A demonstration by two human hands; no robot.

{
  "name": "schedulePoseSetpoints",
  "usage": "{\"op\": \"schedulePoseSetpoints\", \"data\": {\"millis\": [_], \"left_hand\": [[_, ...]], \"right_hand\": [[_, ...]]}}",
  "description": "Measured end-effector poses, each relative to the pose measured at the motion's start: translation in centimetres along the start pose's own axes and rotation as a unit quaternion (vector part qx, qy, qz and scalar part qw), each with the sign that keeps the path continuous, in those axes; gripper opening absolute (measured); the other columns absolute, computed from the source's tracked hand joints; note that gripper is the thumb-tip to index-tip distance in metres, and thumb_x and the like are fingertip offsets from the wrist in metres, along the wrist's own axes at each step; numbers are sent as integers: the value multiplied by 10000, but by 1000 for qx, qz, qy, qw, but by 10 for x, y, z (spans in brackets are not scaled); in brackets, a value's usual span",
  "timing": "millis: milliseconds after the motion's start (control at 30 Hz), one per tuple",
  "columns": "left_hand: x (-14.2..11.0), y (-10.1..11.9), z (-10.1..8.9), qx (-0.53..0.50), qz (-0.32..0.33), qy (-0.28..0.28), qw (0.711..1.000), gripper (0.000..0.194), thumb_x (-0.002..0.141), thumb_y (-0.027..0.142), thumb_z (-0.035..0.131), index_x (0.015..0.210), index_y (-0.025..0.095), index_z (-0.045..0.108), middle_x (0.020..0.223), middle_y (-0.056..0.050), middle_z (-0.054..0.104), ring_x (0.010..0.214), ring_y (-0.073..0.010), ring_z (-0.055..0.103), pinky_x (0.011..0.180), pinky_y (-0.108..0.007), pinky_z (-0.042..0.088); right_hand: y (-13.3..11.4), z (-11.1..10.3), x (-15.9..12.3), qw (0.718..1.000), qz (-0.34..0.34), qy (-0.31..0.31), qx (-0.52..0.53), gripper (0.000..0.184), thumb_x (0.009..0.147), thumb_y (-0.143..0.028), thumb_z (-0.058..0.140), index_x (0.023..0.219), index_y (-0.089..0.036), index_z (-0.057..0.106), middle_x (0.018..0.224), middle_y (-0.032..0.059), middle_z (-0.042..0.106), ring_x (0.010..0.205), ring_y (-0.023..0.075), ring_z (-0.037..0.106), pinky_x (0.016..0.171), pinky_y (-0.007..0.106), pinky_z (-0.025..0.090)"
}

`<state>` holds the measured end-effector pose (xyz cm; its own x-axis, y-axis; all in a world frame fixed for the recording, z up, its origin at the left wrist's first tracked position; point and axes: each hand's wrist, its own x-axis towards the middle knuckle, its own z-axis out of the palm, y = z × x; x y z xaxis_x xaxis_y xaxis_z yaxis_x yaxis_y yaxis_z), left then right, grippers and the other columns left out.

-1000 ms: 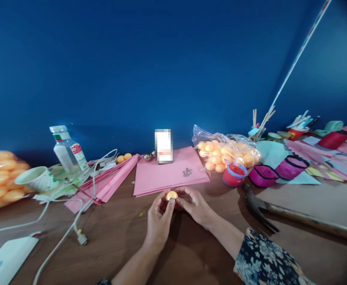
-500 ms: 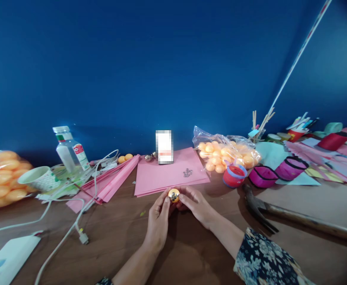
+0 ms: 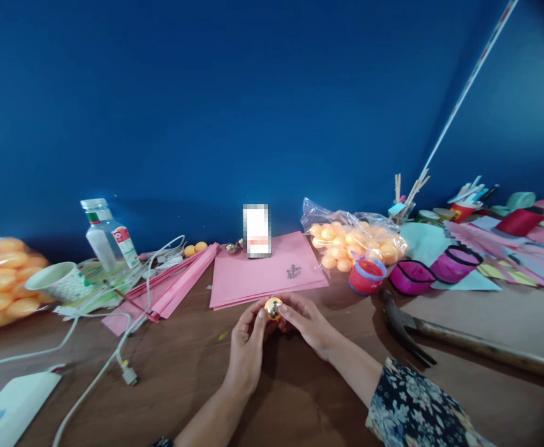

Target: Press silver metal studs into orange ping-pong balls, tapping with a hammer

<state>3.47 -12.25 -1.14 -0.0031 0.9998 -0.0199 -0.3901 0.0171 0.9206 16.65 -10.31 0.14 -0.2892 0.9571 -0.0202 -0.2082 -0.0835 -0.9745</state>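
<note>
Between both hands is a small orange ball [image 3: 270,303] with a shiny metallic, dark-spotted piece on its near face. My left hand [image 3: 247,351] grips the ball from the left, its thumb at the front edge. From the right, my right hand [image 3: 309,324] holds it too, with the thumb pressed on the shiny part. The fingertips behind the ball are partly hidden. Just beyond the hands lie pink sheets [image 3: 248,282], with a cluster of small dark metallic bits [image 3: 293,271] on them.
A hammer [image 3: 467,338] lies at the right. Bags of orange balls [image 3: 339,239] stand at the back and far left. White cables [image 3: 123,341], a clear bottle [image 3: 102,233] and a paper cup [image 3: 60,279] are on the left. Purple fabric pouches [image 3: 411,277] sit beside a red cup [image 3: 367,282].
My right thumb has shifted slightly on the ball, and the shiny part now shows differently, nearer the thumb. Both hands otherwise stay in place.
</note>
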Motion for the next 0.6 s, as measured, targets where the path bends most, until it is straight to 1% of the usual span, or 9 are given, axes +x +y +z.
{"op": "schedulePoseSetpoints", "data": {"millis": [167,367,467,600], "left_hand": [[0,0,-1,22,9,-6,1000,327,758,326,570,1035,152,571,1037,-95,629,935,-209,598,840,-353,470],[0,1,1,35,13,-9,999,325,765,319,561,1048,160,557,1063,-94,618,926,-201,597,800,-321,483],[1,1,1,39,13,-16,999,365,738,281,604,1079,173,538,1017,-73,640,858,-172,609,778,-297,483],[2,0,1,39,11,-21,999,451,696,244,653,1121,174,522,949,-55,662,819,-158,614,762,-283,483]], "right_hand": [[1,0,0,1000,-9,2,-15,331,765,-419,570,978,-168,596,765,6,603,590,77,514,567,207,424],[0,3,0,1000,-11,11,-12,335,747,-415,591,968,-162,585,812,22,614,627,91,530,591,218,433],[1,4,0,1000,-23,16,2,314,734,-385,618,943,-155,577,811,23,610,639,91,523,590,216,427],[2,2,0,999,-30,3,13,285,735,-373,622,891,-140,575,753,13,607,574,73,493,553,208,407]]}}
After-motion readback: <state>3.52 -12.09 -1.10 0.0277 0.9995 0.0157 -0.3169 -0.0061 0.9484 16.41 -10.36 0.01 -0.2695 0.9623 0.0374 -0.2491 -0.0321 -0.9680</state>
